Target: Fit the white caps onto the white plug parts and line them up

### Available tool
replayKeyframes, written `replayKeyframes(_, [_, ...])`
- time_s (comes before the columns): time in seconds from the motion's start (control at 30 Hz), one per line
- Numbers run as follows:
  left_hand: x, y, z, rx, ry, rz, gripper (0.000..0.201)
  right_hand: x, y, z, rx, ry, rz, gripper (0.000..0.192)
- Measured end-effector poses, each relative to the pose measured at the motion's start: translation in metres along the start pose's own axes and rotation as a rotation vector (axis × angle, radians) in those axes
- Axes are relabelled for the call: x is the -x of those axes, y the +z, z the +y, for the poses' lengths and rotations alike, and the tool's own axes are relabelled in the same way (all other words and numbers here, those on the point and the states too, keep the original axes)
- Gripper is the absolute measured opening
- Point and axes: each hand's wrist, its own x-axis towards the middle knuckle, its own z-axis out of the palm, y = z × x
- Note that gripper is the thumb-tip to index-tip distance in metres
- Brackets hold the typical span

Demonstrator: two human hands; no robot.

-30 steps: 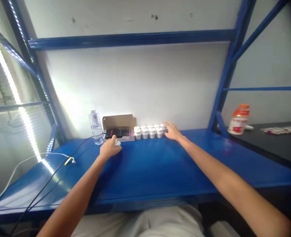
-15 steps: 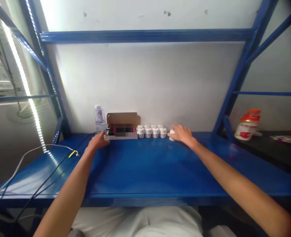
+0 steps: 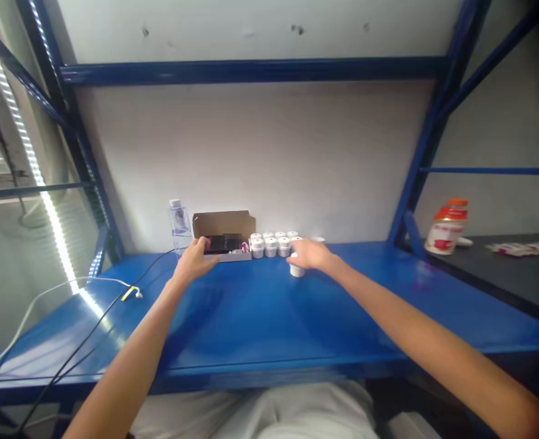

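Between the fingers and thumb of my right hand is a small white lidded jar, held in front of the right end of a group of matching white jars. One more white jar shows partly behind that hand. My left hand is at the front left corner of an open cardboard box, thumb and fingers apart and nothing seen in it. Inside the box lies a black object, with small white and pink pieces beside it.
A clear bottle with a white cap stands left of the box. Black and white cables cross the left of the blue table. An orange-capped bottle stands on a dark surface at the right. Blue frame posts rise at both sides.
My right hand has moved left and towards me with a white jar. My left hand has shifted right, from beside the clear bottle to the box's front corner. The view has shifted slightly.
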Motion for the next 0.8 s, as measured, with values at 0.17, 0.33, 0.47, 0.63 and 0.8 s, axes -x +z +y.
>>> replayKeyframes(0.17, [0.024, 0.023, 0.058, 0.429, 0.357, -0.318, 0.057, 0.015, 0.025, -0.049, -0.989, -0.269, -0.205, 0.034])
replayKeyframes(0.33, [0.034, 0.028, 0.078, 0.466, 0.383, -0.209, 0.058, 0.021, 0.046, -0.073, -1.602, -0.181, -0.221, 0.027])
replayKeyframes(0.47, [0.034, 0.029, 0.08, 0.41, 0.401, -0.127, 0.041, 0.019, 0.053, -0.066, -1.647, -0.092, -0.292, 0.036])
replayKeyframes(0.63, [0.038, 0.029, 0.092, 0.224, 0.587, -0.042, 0.027, 0.019, 0.064, -0.066, -1.603, -0.033, -0.474, 0.054])
replayKeyframes(0.8, [0.037, 0.017, 0.103, 0.254, 0.435, 0.051, 0.021, 0.031, 0.051, -0.08, -1.475, -0.26, 0.112, 0.046])
